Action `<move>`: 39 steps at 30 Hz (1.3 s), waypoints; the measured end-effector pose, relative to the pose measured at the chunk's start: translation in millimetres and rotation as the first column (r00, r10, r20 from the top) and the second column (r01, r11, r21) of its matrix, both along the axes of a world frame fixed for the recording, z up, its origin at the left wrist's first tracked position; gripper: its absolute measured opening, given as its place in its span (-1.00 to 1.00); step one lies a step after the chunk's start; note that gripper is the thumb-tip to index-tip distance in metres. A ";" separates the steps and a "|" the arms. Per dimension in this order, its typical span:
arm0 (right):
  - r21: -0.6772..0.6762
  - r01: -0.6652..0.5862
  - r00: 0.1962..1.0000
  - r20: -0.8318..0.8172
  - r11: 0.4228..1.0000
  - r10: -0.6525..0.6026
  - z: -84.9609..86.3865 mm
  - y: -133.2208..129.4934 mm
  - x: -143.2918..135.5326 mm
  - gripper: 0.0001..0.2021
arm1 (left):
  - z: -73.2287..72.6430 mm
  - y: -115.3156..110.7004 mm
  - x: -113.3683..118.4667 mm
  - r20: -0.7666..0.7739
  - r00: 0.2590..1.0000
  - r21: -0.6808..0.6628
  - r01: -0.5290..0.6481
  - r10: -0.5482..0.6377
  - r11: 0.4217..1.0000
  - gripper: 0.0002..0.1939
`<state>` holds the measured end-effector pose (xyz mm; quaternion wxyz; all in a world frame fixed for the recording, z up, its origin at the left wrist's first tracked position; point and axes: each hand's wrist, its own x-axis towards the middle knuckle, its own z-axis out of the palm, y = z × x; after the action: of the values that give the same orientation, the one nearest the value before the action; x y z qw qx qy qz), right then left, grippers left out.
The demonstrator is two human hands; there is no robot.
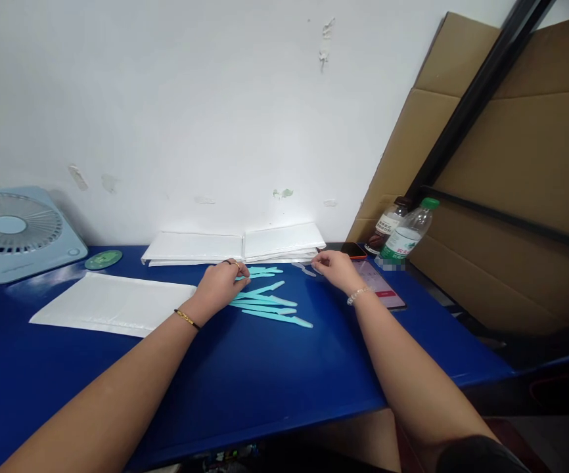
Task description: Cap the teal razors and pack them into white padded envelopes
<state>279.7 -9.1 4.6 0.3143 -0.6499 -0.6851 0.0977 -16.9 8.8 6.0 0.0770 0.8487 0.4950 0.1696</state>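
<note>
Several teal eyebrow razors (269, 302) lie fanned out on the blue table, their pale blade ends pointing right. A smaller group of teal razors (265, 271) lies behind them. My left hand (221, 284) is over the left ends of these razors, its thumb and fingers pinched together; what sits between them is hidden. To the right, my right hand (336, 268) is also closed in a pinch. Beside its fingertips are small clear plastic pieces (305, 269). Whether the right fingers grip one of them is too small to make out.
White padded envelopes (196, 246) are stacked against the wall, and another envelope (117, 303) lies at left. Further left are a blue fan (18, 230) and a green disc (104, 259). A phone (387, 292), a dark device (353, 250) and two bottles (407, 236) stand or lie right.
</note>
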 end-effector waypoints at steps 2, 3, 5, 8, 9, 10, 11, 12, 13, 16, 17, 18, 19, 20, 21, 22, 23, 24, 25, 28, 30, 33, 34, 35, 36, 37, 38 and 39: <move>-0.057 -0.018 0.991 0.133 0.998 0.025 -5.9 3.6 4.1 -0.91 | -2.1 3.3 -3.2 -0.082 0.995 0.099 -0.039 0.048 0.994 -0.76; -0.071 -0.030 0.983 0.179 0.997 0.043 -9.6 5.4 3.8 -0.92 | -3.3 4.9 -4.4 -0.109 0.992 0.118 -0.049 0.062 0.992 -0.75; -0.076 -0.049 0.969 0.237 0.996 0.065 -16.3 8.0 0.0 -0.94 | -5.4 7.5 -6.0 -0.135 0.988 0.114 -0.056 0.071 0.992 -0.78; -0.088 -0.075 0.959 0.268 0.993 0.096 -20.0 7.3 -8.7 -0.95 | -7.8 10.1 -6.5 -0.144 0.988 0.078 -0.047 0.058 0.996 -0.82; -0.091 -0.087 0.953 0.282 0.992 0.110 -19.3 5.8 -11.8 -0.95 | -8.5 10.6 -6.4 -0.147 0.988 0.075 -0.041 0.051 0.996 -0.82; -0.092 -0.099 0.944 0.305 0.991 0.123 -18.0 4.0 -15.0 -0.94 | -9.2 11.1 -6.4 -0.153 0.987 0.080 -0.033 0.045 0.996 -0.82; -0.087 -0.109 0.932 0.336 0.990 0.133 -16.3 2.0 -18.1 -0.93 | -9.9 11.6 -6.3 -0.163 0.986 0.092 -0.025 0.040 0.995 -0.80; -0.078 -0.116 0.918 0.372 0.990 0.137 -14.5 0.2 -21.2 -0.91 | -10.7 12.0 -6.3 -0.177 0.984 0.108 -0.017 0.036 0.994 -0.78; -0.067 -0.120 0.903 0.407 0.990 0.137 -12.9 -1.3 -24.1 -0.89 | -11.5 12.3 -6.2 -0.193 0.981 0.124 -0.008 0.032 0.992 -0.75; -0.027 -0.130 0.881 0.456 0.991 0.128 -10.9 -3.1 -30.2 -0.85 | -13.2 13.0 -5.7 -0.216 0.976 0.154 0.002 0.032 0.988 -0.69; -0.013 -0.135 0.883 0.451 0.991 0.126 -11.1 -2.7 -30.9 -0.85 | -13.2 13.1 -5.4 -0.209 0.977 0.155 0.000 0.033 0.988 -0.69; 0.000 -0.142 0.891 0.436 0.990 0.128 -11.6 -2.1 -30.8 -0.84 | -12.9 13.0 -5.0 -0.195 0.980 0.155 -0.005 0.035 0.988 -0.69; 0.012 -0.152 0.902 0.411 0.988 0.134 -12.1 -1.4 -29.7 -0.83 | -12.4 12.7 -4.6 -0.177 0.984 0.151 -0.010 0.037 0.988 -0.70; 0.018 -0.165 0.916 0.374 0.986 0.146 -12.2 -0.8 -27.9 -0.82 | -11.5 12.3 -4.1 -0.157 0.987 0.144 -0.012 0.035 0.990 -0.70; 0.020 -0.180 0.930 0.330 0.984 0.163 -11.7 -0.6 -25.4 -0.82 | -10.5 11.6 -3.6 -0.135 0.990 0.133 -0.010 0.028 0.991 -0.70; 0.012 -0.197 0.941 0.283 0.980 0.185 -10.3 -1.0 -22.5 -0.82 | -9.3 10.7 -3.2 -0.111 0.994 0.120 -0.004 0.017 0.993 -0.71; -0.004 -0.215 0.948 0.237 0.977 0.210 -7.9 -2.1 -19.6 -0.84 | -8.1 9.7 -2.8 -0.084 0.996 0.103 0.004 0.005 0.995 -0.71; -0.028 -0.236 0.951 0.196 0.971 0.237 -4.4 -4.1 -16.9 -0.85 | -7.1 8.5 -2.4 -0.052 0.999 0.082 0.008 -0.004 0.997 -0.72; -0.062 -0.268 0.948 0.159 0.961 0.275 -0.3 -6.9 -14.7 -0.87 | -6.2 7.4 -2.2 -0.014 1.000 0.056 0.010 -0.009 0.998 -0.74; -0.193 -0.437 0.889 0.058 0.879 0.454 12.4 -17.3 -13.8 -0.85 | -5.2 4.9 -2.0 0.124 0.992 -0.052 0.016 -0.010 0.999 -0.77; -0.244 -0.539 0.827 0.029 0.807 0.561 16.2 -22.6 -19.0 -0.78 | -5.9 4.6 -2.0 0.206 0.979 -0.117 0.037 -0.012 0.992 -0.78; -0.225 -0.571 0.789 0.112 0.789 0.604 12.3 -24.2 -32.0 -0.84 | -7.8 6.0 -1.7 0.271 0.963 -0.171 0.059 -0.010 0.983 -0.77; -0.206 -0.566 0.787 0.153 0.799 0.597 9.5 -23.2 -36.3 -0.87 | -8.4 6.6 -1.5 0.283 0.959 -0.181 0.062 -0.008 0.982 -0.76; -0.187 -0.556 0.788 0.190 0.810 0.585 6.6 -21.9 -39.7 -0.89 | -8.7 7.1 -1.2 0.291 0.957 -0.190 0.062 -0.004 0.980 -0.75; -0.166 -0.544 0.794 0.217 0.823 0.568 3.9 -20.5 -42.0 -0.89 | -8.8 7.5 -1.0 0.296 0.955 -0.197 0.060 0.001 0.979 -0.74; -0.144 -0.528 0.804 0.232 0.837 0.547 1.7 -19.0 -42.9 -0.89 | -8.7 7.8 -0.8 0.298 0.955 -0.202 0.057 0.006 0.978 -0.73; -0.124 -0.511 0.819 0.230 0.851 0.525 0.1 -17.6 -42.4 -0.90 | -8.3 7.9 -0.6 0.299 0.954 -0.205 0.054 0.010 0.977 -0.72; -0.106 -0.492 0.839 0.208 0.864 0.504 -0.9 -16.4 -40.6 -0.91 | -7.9 7.9 -0.5 0.299 0.954 -0.207 0.052 0.012 0.977 -0.72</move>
<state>239.1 -25.5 3.7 0.1816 -0.4638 -0.8592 0.1171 -17.5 16.7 -1.9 0.2430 0.8052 0.4843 0.2409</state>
